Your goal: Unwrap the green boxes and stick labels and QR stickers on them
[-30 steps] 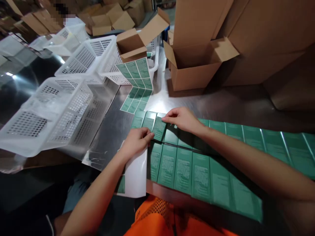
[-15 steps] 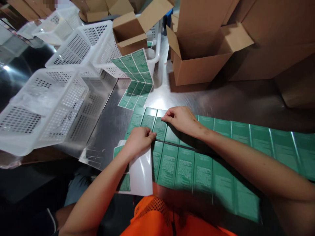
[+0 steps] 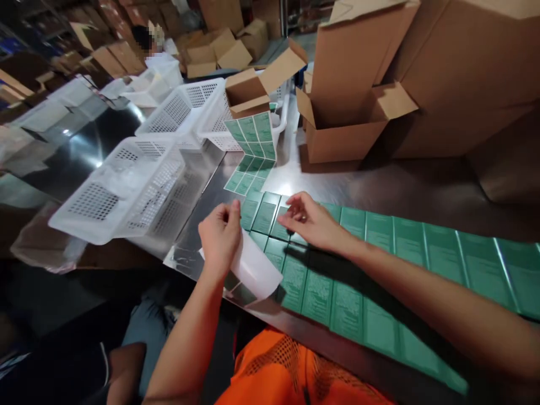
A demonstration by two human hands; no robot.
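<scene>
The fingers of the left hand (image 3: 220,239) are bent and pressed with the thumb, and between them they grip one white-backed sheet (image 3: 257,270). This sheet is at the near edge of the metal table (image 3: 379,188), to the left of the nearer row of boxes. It is curled, and its long axis goes from the left hand slantwise toward the person and to the right, with the white side upward (a little of green shows below it). The fingers of the right hand (image 3: 314,222) are loosely bent, with a gap between thumb and forefinger, above the far row; whether they touch a box, one cannot tell.

The green boxes (image 3: 318,289) lie flat in two rows, side by side. The long axis of each points away from the person, across its row. Their full number cannot be counted, because the right arm hides some.

One green label sheet (image 3: 252,132) is folded, its upper part leaning up by the baskets and its lower part lying on the table. Three white baskets (image 3: 158,188) stand to the left and behind, and two opened cartons (image 3: 341,140) are near them.
</scene>
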